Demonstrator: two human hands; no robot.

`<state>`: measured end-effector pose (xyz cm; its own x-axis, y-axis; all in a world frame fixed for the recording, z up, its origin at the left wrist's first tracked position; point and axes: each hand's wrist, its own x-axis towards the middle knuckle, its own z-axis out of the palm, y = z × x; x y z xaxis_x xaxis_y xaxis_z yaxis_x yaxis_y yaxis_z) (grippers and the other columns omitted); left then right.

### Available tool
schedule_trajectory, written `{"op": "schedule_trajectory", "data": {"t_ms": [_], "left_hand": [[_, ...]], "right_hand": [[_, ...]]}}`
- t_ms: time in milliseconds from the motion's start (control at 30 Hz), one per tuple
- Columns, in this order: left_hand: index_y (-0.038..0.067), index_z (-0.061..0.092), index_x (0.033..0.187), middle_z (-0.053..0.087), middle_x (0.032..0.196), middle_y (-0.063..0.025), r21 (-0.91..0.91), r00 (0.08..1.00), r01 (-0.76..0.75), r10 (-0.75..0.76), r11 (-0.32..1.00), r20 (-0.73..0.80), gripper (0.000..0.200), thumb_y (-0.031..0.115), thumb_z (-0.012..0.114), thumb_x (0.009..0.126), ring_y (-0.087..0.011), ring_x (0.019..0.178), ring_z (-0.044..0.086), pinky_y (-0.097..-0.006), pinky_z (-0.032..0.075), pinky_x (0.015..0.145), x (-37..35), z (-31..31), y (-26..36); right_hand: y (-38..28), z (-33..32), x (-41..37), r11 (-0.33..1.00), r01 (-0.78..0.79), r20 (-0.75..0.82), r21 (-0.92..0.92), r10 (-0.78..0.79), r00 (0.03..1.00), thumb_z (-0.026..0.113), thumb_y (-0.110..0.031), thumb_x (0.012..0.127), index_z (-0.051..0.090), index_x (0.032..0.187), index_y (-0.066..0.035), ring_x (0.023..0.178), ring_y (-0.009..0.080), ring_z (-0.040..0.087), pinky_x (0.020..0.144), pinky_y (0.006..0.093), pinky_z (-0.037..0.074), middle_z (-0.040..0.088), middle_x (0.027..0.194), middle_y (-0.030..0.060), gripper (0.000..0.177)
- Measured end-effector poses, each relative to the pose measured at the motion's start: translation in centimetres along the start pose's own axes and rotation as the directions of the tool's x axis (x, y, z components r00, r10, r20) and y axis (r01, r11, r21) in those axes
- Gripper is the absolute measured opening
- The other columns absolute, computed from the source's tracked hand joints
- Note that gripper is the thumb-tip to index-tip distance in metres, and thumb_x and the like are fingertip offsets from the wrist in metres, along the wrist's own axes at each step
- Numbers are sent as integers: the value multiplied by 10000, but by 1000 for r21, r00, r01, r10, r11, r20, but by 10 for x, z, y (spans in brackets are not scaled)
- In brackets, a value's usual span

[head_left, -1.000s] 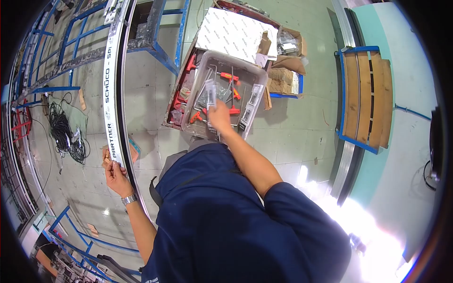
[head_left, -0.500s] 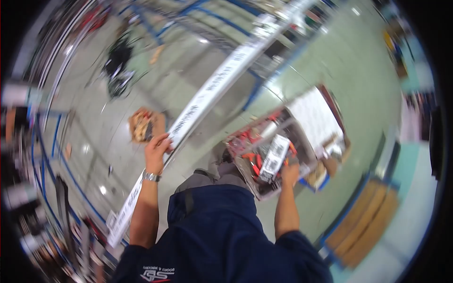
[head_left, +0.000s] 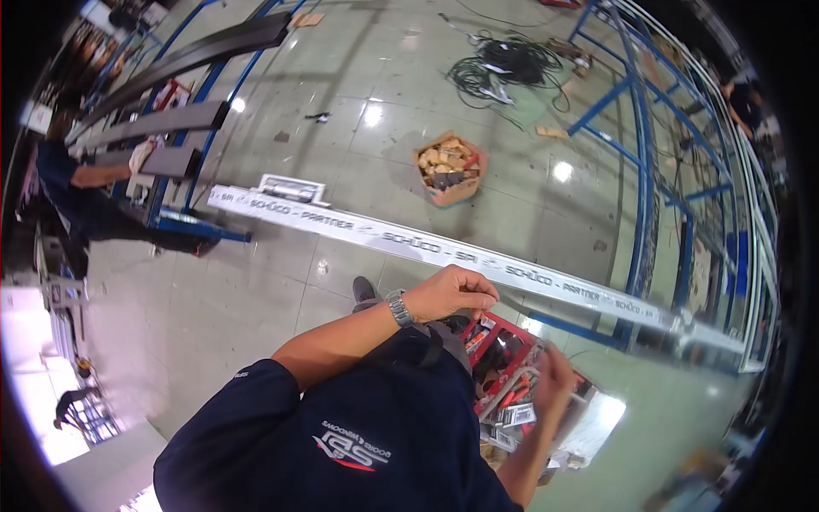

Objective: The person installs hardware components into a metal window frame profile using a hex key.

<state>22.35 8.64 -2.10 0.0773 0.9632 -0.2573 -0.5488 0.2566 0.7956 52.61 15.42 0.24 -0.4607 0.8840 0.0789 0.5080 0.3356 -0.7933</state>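
A long white profile [head_left: 409, 241] printed with lettering crosses the view in front of me. My left hand [head_left: 452, 294], with a metal watch at the wrist, is close to its near edge, thumb and fingers pressed together; whatever may be between them is too small to make out. Below the profile stands a red-edged tool box [head_left: 503, 341] with orange-handled tools and small labelled packs [head_left: 516, 416]. Over the right side of this box is my right hand [head_left: 554, 380], smeared by motion, its grip unclear.
A carton of scraps [head_left: 450, 171] and black coiled cable [head_left: 512, 64] lie on the floor beyond. Blue racks [head_left: 640, 154] stand at right. At left, a co-worker [head_left: 85, 179] is beside dark profiles [head_left: 162, 124]. More people show at the far edges.
The view has turned, so the profile now runs across it. My right hand has come away from the white labelled box it was at. My left hand's fingers are still pressed together.
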Motion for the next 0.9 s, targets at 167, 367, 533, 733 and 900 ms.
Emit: {"op": "schedule_trajectory", "data": {"t_ms": [167, 367, 533, 733, 900], "left_hand": [[-43, 701, 1094, 711, 888, -63, 50, 977, -130, 136, 990, -165, 188, 95, 692, 967, -118, 772, 679, -282, 562, 735, -102, -78, 41], [-29, 715, 1095, 738, 881, -85, 153, 923, -169, 211, 974, -322, 171, 75, 690, 961, -133, 806, 706, -281, 563, 744, -209, -151, 61], [-32, 686, 1100, 740, 902, -91, 253, 868, -184, 278, 950, -412, 166, 85, 646, 988, -134, 811, 706, -279, 559, 756, -242, -185, 86], [-30, 626, 1061, 726, 934, -152, 606, 434, -9, 549, 795, -714, 276, 225, 519, 1054, -207, 811, 721, -339, 560, 784, -222, -309, 108], [-26, 626, 1066, 699, 947, -272, 683, 604, 636, 319, 360, -730, 401, 347, 482, 1033, -451, 999, 669, -487, 515, 880, -168, -446, 113]], "right_hand": [[-168, 140, 37, 997, 67, 363, 44, -79, 928, 690, -34, 916, 704, 1158, -4, 670, 239, 576, 653, 328, 476, 630, 804, 135, 243], [-215, 231, 40, 950, 307, 607, 59, -278, 745, 687, -72, 932, 714, 1164, -40, 716, 329, 648, 656, 379, 509, 648, 837, 166, 236], [-256, 281, 60, 976, 181, 730, 123, -212, 650, 681, -155, 946, 701, 1152, -8, 725, 343, 669, 671, 403, 520, 682, 829, 200, 254], [-216, 380, 169, 930, 362, 702, -66, -214, 679, 756, -322, 888, 718, 1129, 26, 633, 242, 639, 627, 354, 499, 684, 754, 167, 425], [-184, 467, 237, 976, -210, 948, -62, 124, 295, 771, -399, 862, 730, 1077, 52, 827, 255, 703, 753, 394, 533, 753, 913, 150, 502]]}}
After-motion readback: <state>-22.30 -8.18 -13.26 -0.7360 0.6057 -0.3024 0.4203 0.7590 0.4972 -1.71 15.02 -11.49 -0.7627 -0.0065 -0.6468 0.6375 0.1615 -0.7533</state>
